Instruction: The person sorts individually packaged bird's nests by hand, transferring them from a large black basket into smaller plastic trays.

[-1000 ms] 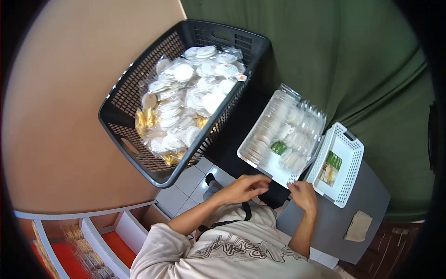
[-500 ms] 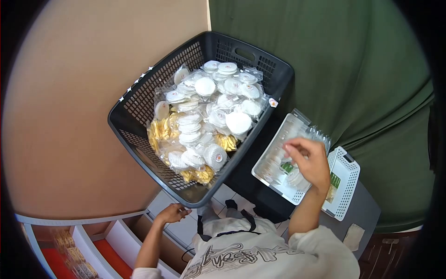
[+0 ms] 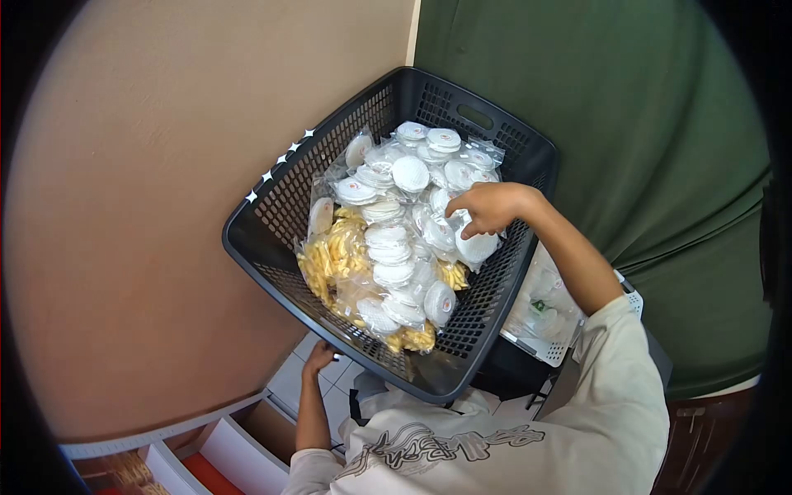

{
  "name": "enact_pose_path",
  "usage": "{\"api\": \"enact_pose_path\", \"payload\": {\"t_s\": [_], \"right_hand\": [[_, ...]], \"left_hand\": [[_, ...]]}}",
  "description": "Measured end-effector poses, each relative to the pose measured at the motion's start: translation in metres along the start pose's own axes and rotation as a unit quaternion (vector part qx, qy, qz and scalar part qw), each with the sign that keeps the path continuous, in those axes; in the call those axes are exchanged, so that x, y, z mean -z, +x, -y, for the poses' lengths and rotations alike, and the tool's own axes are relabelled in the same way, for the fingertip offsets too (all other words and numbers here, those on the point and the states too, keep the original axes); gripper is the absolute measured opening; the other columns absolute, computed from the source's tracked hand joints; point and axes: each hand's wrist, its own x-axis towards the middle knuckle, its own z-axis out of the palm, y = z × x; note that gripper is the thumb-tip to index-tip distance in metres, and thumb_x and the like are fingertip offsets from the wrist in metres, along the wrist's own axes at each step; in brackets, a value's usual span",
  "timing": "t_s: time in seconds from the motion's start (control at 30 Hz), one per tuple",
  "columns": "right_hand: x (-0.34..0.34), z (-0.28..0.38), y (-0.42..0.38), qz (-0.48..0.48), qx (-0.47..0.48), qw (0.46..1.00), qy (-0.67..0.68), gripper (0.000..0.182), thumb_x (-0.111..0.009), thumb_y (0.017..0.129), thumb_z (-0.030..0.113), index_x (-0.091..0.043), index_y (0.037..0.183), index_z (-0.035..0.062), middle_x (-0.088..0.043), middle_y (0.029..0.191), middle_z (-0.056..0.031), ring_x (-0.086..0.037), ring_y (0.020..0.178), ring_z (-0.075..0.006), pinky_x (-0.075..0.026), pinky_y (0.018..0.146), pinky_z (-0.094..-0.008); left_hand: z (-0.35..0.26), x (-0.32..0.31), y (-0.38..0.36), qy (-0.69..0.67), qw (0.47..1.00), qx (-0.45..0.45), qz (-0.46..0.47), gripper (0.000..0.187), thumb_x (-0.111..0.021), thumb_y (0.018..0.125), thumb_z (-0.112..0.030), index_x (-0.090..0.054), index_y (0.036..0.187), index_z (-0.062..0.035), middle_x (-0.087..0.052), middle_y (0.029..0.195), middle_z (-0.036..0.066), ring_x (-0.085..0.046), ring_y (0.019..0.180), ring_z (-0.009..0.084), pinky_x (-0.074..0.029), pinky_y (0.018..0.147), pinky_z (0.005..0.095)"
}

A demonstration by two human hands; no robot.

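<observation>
My right hand (image 3: 495,208) is over the black basket (image 3: 363,360), with thumb and index finger apart above the packs on the right side. Below its fingers lies a clear pack of white round discs (image 3: 475,246). Several similar packs (image 3: 410,174) are heaped inside, stacked flat or standing on edge, some with small labels. Clear bags of yellow, stick-like pieces (image 3: 337,256) lie at the left and bottom of the heap. Low down, my left hand (image 3: 319,356) is just under the basket's near left edge, fingers loosely stretched out and apart.
Right of the basket stands a white tray (image 3: 528,351) holding clear plastic packaging, with another white basket (image 3: 634,299) partly hidden behind my arm. A green curtain (image 3: 660,124) hangs behind. Lower left are white-walled compartments (image 3: 231,445) with red bottoms.
My right hand has moved from above the white tray to over the packs in the black basket. The view has shifted, placing the basket farther right and lower. My left hand stays near its edge.
</observation>
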Motion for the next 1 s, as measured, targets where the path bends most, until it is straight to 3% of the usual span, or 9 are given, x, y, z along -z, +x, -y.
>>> {"api": "enact_pose_path", "payload": {"t_s": [0.23, 0.37, 0.53, 0.6, 0.7, 0.83, 0.87, 0.93, 1.0], "right_hand": [[-0.026, -0.013, 0.079, 0.155, -0.168, 0.970, -0.088, 0.054, -0.061, 0.097, 0.048, -0.074, 0.101, -0.0046, -0.072, 0.083, -0.0207, -0.070, 0.059, -0.0299, -0.059, 0.051, -0.0399], [-0.015, -0.001, 0.054, -0.049, -0.112, 0.976, -0.181, 0.066, -0.060, 0.095, 0.059, -0.071, 0.081, -0.0040, -0.071, 0.082, -0.0241, -0.072, 0.079, -0.0378, -0.059, 0.075, -0.0465], [0.006, -0.007, 0.003, -0.184, -0.001, 0.978, -0.102, 0.018, -0.066, 0.093, 0.016, -0.063, 0.105, 0.0019, -0.068, 0.075, -0.0203, -0.070, 0.078, -0.0391, -0.053, 0.071, -0.0482], [0.021, 0.023, -0.025, -0.202, -0.017, 0.978, 0.049, 0.029, -0.060, 0.093, 0.001, -0.054, 0.121, 0.0044, -0.066, 0.070, -0.0160, -0.070, 0.068, -0.0293, -0.052, 0.065, -0.0389], [0.023, 0.059, -0.053, -0.260, 0.020, 0.943, 0.209, 0.029, -0.058, 0.095, 0.005, -0.047, 0.122, 0.0037, -0.065, 0.067, -0.0155, -0.069, 0.068, -0.0325, -0.050, 0.063, -0.0423], [0.016, 0.076, -0.068, -0.333, 0.128, 0.925, 0.131, 0.014, -0.056, 0.099, 0.008, -0.054, 0.110, 0.0007, -0.067, 0.070, -0.0119, -0.069, 0.065, -0.0227, -0.051, 0.062, -0.0352], [0.017, 0.086, -0.071, -0.326, 0.107, 0.927, 0.153, 0.012, -0.055, 0.101, 0.011, -0.058, 0.099, -0.0001, -0.069, 0.073, -0.0099, -0.068, 0.066, -0.0198, -0.052, 0.064, -0.0327], [0.016, 0.105, -0.075, -0.325, 0.128, 0.919, 0.182, 0.014, -0.055, 0.102, 0.013, -0.059, 0.097, -0.0001, -0.069, 0.074, -0.0097, -0.068, 0.066, -0.0198, -0.052, 0.063, -0.0326], [0.012, 0.122, -0.075, -0.316, 0.160, 0.908, 0.222, 0.019, -0.056, 0.102, 0.015, -0.061, 0.092, 0.0004, -0.069, 0.076, -0.0087, -0.067, 0.068, -0.0191, -0.051, 0.063, -0.0323]], "left_hand": [[0.116, 0.001, -0.052, -0.236, 0.941, 0.232, -0.064, 0.025, -0.053, 0.100, -0.013, -0.061, 0.123, -0.0103, -0.072, 0.103, 0.010, -0.070, 0.089, 0.0224, -0.057, 0.073, 0.0401], [0.116, 0.037, -0.077, -0.246, 0.940, 0.227, -0.060, 0.028, -0.053, 0.102, -0.024, -0.060, 0.127, -0.0113, -0.072, 0.107, 0.012, -0.070, 0.095, 0.0249, -0.059, 0.077, 0.0428], [0.074, 0.102, -0.065, -0.229, 0.950, 0.188, -0.100, 0.025, -0.053, 0.104, -0.024, -0.060, 0.124, -0.0109, -0.071, 0.104, 0.011, -0.069, 0.093, 0.0224, -0.057, 0.075, 0.0394], [0.044, 0.133, -0.044, -0.197, 0.960, 0.176, -0.090, 0.024, -0.054, 0.105, -0.026, -0.061, 0.122, -0.0107, -0.071, 0.103, 0.010, -0.069, 0.093, 0.0214, -0.057, 0.074, 0.0382], [-0.086, 0.176, -0.054, -0.038, 0.995, 0.065, 0.065, 0.027, -0.058, 0.104, -0.030, -0.069, 0.108, -0.0054, -0.074, 0.095, 0.008, -0.071, 0.089, 0.0186, -0.056, 0.074, 0.0328], [-0.280, 0.194, -0.121, 0.127, 0.947, -0.120, 0.269, 0.034, -0.062, 0.101, -0.029, -0.073, 0.086, -0.0004, -0.075, 0.082, 0.009, -0.072, 0.079, 0.0183, -0.055, 0.065, 0.0297], [-0.311, 0.188, -0.128, 0.128, 0.947, -0.123, 0.268, 0.034, -0.062, 0.101, -0.029, -0.073, 0.086, -0.0004, -0.075, 0.082, 0.009, -0.072, 0.079, 0.0183, -0.055, 0.065, 0.0297], [-0.361, 0.171, -0.140, 0.021, 0.876, -0.436, 0.205, 0.021, -0.071, 0.093, -0.015, -0.071, 0.080, 0.0004, -0.071, 0.069, 0.010, -0.066, 0.063, 0.0144, -0.051, 0.058, 0.0289], [-0.408, 0.148, -0.141, 0.061, 0.876, -0.478, 0.033, 0.019, -0.077, 0.083, -0.014, -0.067, 0.078, 0.0003, -0.067, 0.072, 0.007, -0.061, 0.060, 0.0128, -0.048, 0.056, 0.0253]]}}
